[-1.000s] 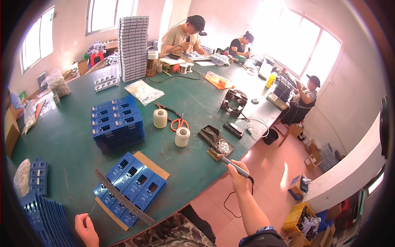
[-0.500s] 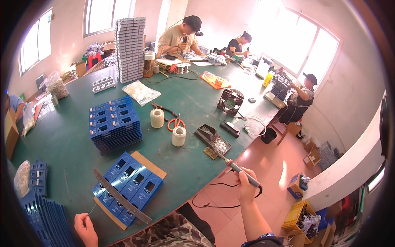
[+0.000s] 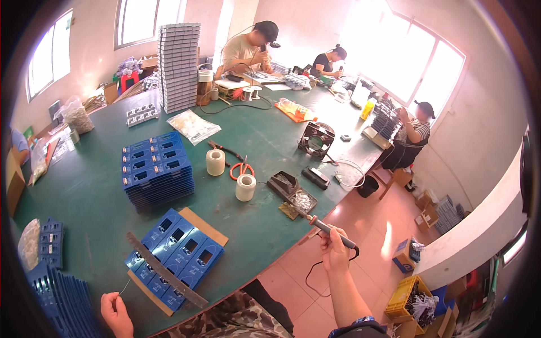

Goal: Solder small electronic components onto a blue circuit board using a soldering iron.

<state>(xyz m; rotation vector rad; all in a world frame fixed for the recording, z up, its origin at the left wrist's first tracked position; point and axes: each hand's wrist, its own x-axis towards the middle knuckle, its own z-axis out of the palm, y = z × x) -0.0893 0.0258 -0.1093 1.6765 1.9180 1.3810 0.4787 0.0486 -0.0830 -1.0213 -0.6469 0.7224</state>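
Probably to avoid heat, the right hand (image 3: pixel 335 252)'s grip is closed round the soldering iron's handle (image 3: pixel 323 225) at 3 o'clock of the blue circuit-board panel (image 3: pixel 180 259); at 8, the left hand (image 3: pixel 116 313) pinches thin wire (image 3: pixel 125 286); a metal strip (image 3: pixel 163 271) presumably weights the panel.

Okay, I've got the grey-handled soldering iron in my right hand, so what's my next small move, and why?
I'd probably swing the grey-handled soldering iron toward the blue rectangular circuit-board panel. Your right hand holds the iron's tip by the dark rectangular tray, away from that panel, while your left hand pinches a thin grey wire beside it.
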